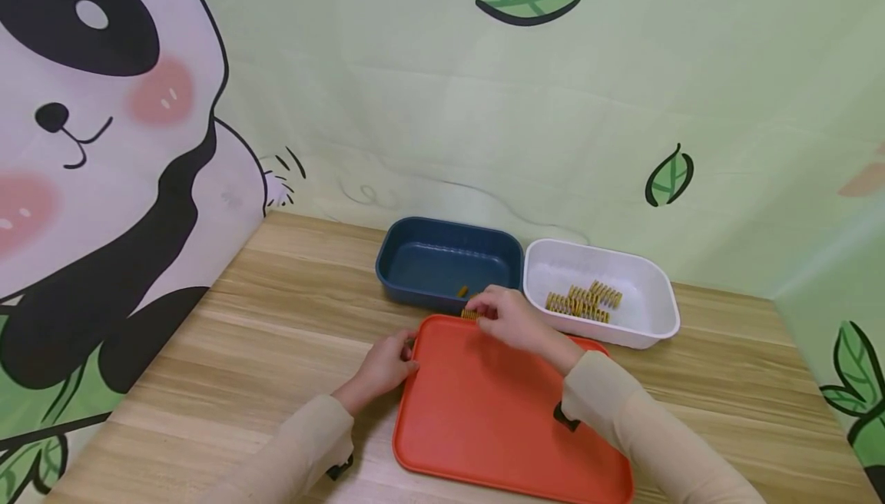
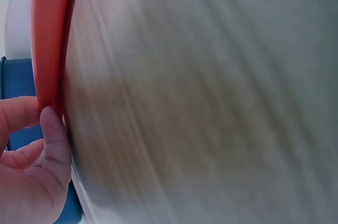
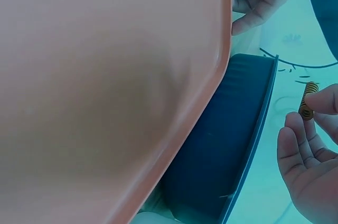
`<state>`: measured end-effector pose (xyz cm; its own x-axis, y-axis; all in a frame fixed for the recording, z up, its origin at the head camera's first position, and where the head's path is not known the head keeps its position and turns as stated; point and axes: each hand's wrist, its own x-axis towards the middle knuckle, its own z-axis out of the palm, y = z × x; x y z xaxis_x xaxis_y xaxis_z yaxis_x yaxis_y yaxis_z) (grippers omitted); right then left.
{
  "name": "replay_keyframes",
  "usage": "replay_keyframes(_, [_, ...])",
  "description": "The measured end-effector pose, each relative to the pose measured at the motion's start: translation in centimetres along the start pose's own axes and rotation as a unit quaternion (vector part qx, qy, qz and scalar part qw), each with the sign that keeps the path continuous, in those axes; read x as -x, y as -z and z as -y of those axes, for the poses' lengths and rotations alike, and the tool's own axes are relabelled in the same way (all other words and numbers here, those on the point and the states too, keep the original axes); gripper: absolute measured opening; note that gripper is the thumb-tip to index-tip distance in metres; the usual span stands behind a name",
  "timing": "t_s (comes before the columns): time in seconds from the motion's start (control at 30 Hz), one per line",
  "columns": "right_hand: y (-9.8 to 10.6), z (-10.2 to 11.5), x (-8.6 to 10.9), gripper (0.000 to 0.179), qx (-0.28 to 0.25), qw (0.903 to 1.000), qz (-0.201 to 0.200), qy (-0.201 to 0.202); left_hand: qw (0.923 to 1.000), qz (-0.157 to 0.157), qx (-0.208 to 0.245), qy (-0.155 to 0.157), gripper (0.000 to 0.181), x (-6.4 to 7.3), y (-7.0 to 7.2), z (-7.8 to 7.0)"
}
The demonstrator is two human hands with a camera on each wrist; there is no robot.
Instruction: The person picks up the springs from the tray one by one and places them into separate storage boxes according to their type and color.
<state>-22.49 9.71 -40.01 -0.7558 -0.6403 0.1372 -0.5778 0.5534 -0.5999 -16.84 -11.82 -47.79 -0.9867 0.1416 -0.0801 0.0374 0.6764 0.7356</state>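
Observation:
A yellow coil spring (image 3: 308, 101) is pinched between the thumb and fingertips of my right hand (image 1: 508, 317), just above the far edge of the red tray (image 1: 512, 412). My left hand (image 1: 384, 366) holds that tray's rim near its far left corner, thumb and fingers around the edge (image 2: 47, 76). Behind the tray stands a dark blue box (image 1: 449, 239) with one small yellow piece (image 1: 462, 290) visible inside, perhaps another spring. To its right, a white box (image 1: 653, 289) contains several yellow coil springs (image 1: 584, 303).
Both boxes stand side by side on the wooden table (image 1: 311, 281), close to a green cloth backdrop (image 1: 387, 104) with leaves and a panda printed on it. The tray takes up the front middle of the table, and the right forearm (image 1: 650, 419) passes over it.

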Motion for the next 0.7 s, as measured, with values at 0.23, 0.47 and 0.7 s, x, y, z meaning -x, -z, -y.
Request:
replay_keyframes(0.23, [0.0, -0.2, -0.5, 0.020, -0.019, 0.9996, -0.014, -0.015, 1.0000, -0.001, -0.002, 0.002, 0.043, 0.1, 0.1, -0.1])
replay_keyframes(0.47, [0.0, -0.7, -1.0, 0.019, -0.023, 0.9987, -0.032, -0.031, 1.0000, 0.001, -0.003, 0.006, 0.044, 0.0, 0.1, -0.1])
replay_keyframes(0.7, [-0.1, -1.3, -1.2, 0.019, -0.022, 0.9973, -0.034, -0.061, 1.0000, -0.003, 0.002, -0.001, 0.044, 0.0, 0.1, 0.0])
